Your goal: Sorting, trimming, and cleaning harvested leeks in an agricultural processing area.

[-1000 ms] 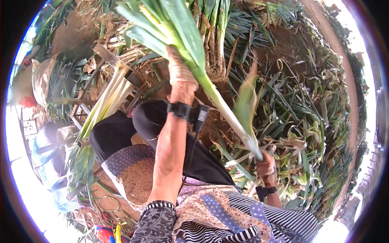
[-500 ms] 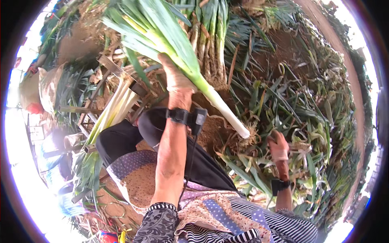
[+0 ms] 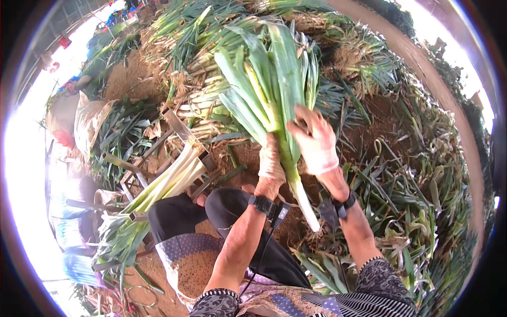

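Observation:
A large leek (image 3: 293, 153) with broad green leaves and a white shank is held up in front of me, its white root end pointing down and right. My left hand (image 3: 271, 161), in a pale glove, is closed around the stalk just below where the leaves fan out. My right hand (image 3: 317, 142), gloved too, is raised beside the leaves on the right. Its thumb and fingers are apart and slightly blurred, close to the outer leaf; whether they touch it is hard to see.
To the left, a metal frame (image 3: 177, 124) carries a bundle of trimmed leeks (image 3: 177, 177). Heaped leeks (image 3: 211, 98) lie beyond my hands. Stripped leaves (image 3: 380, 185) cover the ground on the right. A pale sack (image 3: 87, 119) stands far left.
My right hand has come up from the leaf litter at lower right to the leek's leaves. The leek and my left hand have shifted right and lower in view, and the view has turned.

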The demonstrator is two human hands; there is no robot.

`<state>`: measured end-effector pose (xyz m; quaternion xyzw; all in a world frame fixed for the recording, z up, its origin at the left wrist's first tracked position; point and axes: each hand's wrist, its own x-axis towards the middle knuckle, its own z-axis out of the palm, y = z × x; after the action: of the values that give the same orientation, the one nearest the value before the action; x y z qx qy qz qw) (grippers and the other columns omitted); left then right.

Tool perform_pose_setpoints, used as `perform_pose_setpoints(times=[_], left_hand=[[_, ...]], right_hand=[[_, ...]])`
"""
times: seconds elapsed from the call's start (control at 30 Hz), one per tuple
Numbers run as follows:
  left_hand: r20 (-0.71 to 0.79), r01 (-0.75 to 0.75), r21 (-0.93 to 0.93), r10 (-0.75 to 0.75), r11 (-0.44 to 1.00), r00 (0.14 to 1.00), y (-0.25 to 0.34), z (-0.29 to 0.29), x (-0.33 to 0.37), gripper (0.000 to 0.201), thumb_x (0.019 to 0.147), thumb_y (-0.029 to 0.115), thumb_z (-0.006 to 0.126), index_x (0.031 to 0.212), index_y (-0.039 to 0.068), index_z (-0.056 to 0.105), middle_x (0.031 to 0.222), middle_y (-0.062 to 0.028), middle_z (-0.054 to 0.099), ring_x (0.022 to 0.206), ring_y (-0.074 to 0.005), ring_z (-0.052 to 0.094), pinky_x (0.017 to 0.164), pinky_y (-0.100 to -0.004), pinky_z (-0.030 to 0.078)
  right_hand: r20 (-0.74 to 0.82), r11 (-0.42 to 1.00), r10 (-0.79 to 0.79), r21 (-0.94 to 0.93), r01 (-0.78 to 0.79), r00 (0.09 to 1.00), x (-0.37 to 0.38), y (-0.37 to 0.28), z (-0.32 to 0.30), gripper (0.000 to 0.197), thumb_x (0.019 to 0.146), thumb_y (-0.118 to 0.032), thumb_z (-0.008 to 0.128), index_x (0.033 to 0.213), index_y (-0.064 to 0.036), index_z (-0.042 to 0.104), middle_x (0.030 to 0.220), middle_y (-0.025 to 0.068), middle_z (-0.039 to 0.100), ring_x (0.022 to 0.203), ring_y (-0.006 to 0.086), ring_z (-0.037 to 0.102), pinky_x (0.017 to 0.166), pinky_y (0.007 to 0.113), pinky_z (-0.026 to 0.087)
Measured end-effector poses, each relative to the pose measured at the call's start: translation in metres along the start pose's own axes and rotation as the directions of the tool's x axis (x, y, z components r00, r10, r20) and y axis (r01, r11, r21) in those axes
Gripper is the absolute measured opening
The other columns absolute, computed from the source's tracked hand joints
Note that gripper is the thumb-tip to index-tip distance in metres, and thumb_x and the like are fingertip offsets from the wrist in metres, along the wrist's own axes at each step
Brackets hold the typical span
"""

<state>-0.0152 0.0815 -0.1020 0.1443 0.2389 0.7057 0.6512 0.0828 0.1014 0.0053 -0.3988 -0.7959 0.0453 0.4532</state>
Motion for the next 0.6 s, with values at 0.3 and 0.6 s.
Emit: perform_pose_setpoints(times=[0.3,0.6], left_hand=[[-0.133,-0.016,0.224,0.047,0.974,0.990,0.003,0.023,-0.011,0.045,0.081,0.029,0.070,0.114,0.001,0.056,0.092,-0.0018,0.062,0.071,-0.0113,0.056,0.064,-0.0255,0.048],[-0.193,-0.033,0.323,0.100,0.946,0.976,0.007,0.028,-0.013,0.041,0.078,0.021,0.074,0.108,-0.003,0.060,0.096,-0.0033,0.064,0.080,-0.0129,0.057,0.074,-0.0268,0.045]], right_hand=[[0.276,0.760,-0.364,-0.465,0.455,0.889,0.150,0.012,-0.004,0.030,0.074,-0.013,0.060,0.103,-0.0128,0.062,0.110,0.0036,0.056,0.107,0.0250,0.050,0.087,0.039,0.046],[0.813,0.668,0.085,-0.475,0.572,0.576,0.176,0.006,-0.018,0.029,0.066,-0.019,0.060,0.092,-0.0065,0.063,0.091,0.0123,0.062,0.087,0.0319,0.061,0.081,0.040,0.048]])
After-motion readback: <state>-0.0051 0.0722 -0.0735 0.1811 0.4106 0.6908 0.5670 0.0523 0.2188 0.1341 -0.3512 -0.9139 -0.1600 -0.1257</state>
